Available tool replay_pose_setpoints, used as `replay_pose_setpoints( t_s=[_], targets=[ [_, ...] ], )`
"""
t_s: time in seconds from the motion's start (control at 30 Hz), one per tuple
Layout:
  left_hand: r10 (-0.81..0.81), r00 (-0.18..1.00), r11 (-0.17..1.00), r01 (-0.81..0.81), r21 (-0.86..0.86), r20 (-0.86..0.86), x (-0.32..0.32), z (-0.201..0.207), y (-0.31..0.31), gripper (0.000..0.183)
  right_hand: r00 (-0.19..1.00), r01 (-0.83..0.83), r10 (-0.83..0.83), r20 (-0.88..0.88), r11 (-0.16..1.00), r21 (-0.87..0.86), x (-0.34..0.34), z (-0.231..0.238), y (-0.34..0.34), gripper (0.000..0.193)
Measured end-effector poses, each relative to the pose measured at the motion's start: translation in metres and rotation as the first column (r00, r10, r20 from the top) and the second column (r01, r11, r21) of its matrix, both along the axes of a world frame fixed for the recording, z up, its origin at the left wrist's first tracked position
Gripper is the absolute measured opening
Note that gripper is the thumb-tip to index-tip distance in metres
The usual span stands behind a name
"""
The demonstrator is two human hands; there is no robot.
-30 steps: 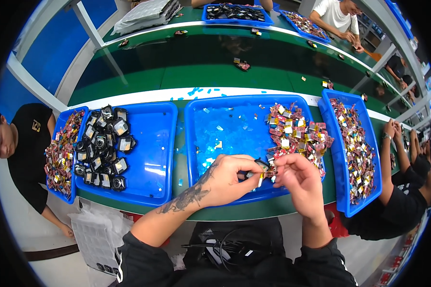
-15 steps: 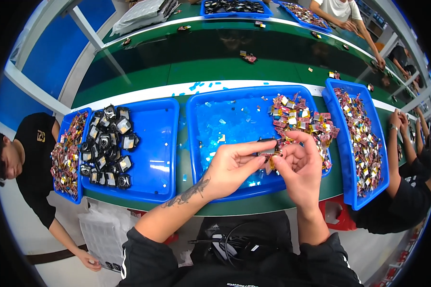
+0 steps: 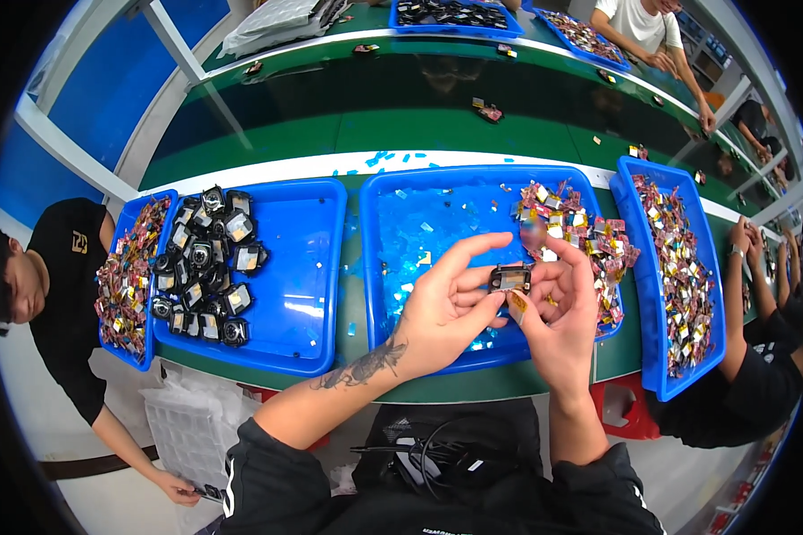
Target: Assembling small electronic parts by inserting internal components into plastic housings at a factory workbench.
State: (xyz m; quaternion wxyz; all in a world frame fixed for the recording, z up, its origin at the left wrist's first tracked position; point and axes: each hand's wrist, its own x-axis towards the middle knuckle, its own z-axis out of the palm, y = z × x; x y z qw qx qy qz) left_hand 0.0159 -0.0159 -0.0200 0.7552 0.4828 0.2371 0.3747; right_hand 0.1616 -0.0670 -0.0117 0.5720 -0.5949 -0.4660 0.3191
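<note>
"What is at the heart of the scene?"

"A small black watch-style casing (image 3: pixel 510 278), right of center in the frame, raised over a wide blue tray (image 3: pixel 368 267). A worker's left hand (image 3: pixel 455 299) pinches it between thumb and bent fingers, index finger extended above."

"And the other hand?"

"The right hand (image 3: pixel 564 308) meets it from the right, fingers curled, thumb at the casing's lower edge beside a yellow piece (image 3: pixel 517 304). Whether it grips the casing too, I cannot tell."

"What lies beneath?"

"Blue film scraps (image 3: pixel 419 223) litter the tray's left part; reddish circuit boards (image 3: pixel 617 245) heap at its right end. At right in the frame, a narrow blue tray (image 3: pixel 653 348) brims with more boards."

"And at left?"

"Black casings (image 3: pixel 210 259) crowd one side of another blue tray (image 3: pixel 299 267). At lower left, a co-worker's hand (image 3: pixel 178 488) reaches down beside a clear plastic tray (image 3: pixel 183 419); a co-worker in a white top (image 3: pixel 641 31) sits at upper right."
</note>
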Motion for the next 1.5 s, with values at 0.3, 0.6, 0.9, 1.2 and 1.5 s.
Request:
replay_pose_setpoints(
  t_s=[0.3,0.6,0.9,1.2,1.5],
  targets=[
    [0.347,0.930,0.916,-0.310,0.255,-0.116,-0.022,0.013,0.006,0.055,0.963,-0.261,0.257,0.087,0.964,0.045,0.001,0.023,0.066,0.045],
    [0.773,-0.292,0.622,0.177,0.763,-0.563,-0.188,-0.005,0.020,0.030,0.932,-0.099,0.241,0.272,0.890,-0.446,0.014,-0.018,0.279,0.059],
    [0.833,-0.033,0.553,0.044,0.832,-0.552,-0.183,0.013,0.031,0.025,0.659,-0.002,0.084,0.748,0.994,-0.110,0.039,0.007,0.261,0.021],
    [0.697,0.684,0.668,-0.510,0.542,-0.215,-0.124,0.036,0.063,0.018,0.085,-0.235,0.590,0.803,0.795,-0.559,0.066,0.043,0.152,0.015],
    [0.145,0.989,0.970,-0.137,-0.199,0.026,-0.023,0.013,0.050,0.033,0.597,-0.303,0.311,0.740,0.941,-0.152,0.078,0.037,0.095,0.012]
  ],
)
